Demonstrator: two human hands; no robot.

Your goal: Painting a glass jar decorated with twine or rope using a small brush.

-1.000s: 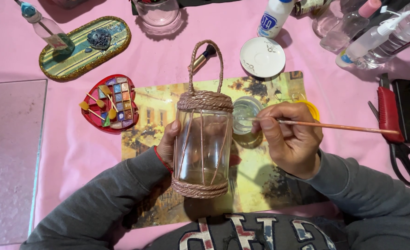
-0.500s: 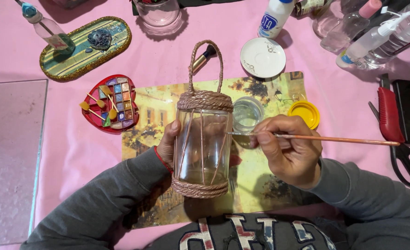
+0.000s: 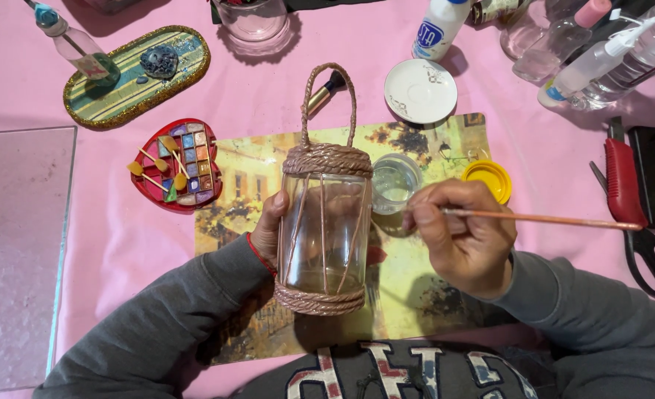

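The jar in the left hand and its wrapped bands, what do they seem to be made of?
The jar looks like clear glass: the mat shows through it and it glints. Its bands and handle look like twisted cord painted matte brownish pink, judging by the rope-like ridges.

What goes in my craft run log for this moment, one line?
left hand: holds glass jar | right hand: holds paintbrush | small glass cup: behind jar

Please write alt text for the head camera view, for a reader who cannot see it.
The left hand steadies an upright cord-wrapped glass jar while the right hand holds a thin paintbrush beside a small glass cup, on a pink tablecloth.
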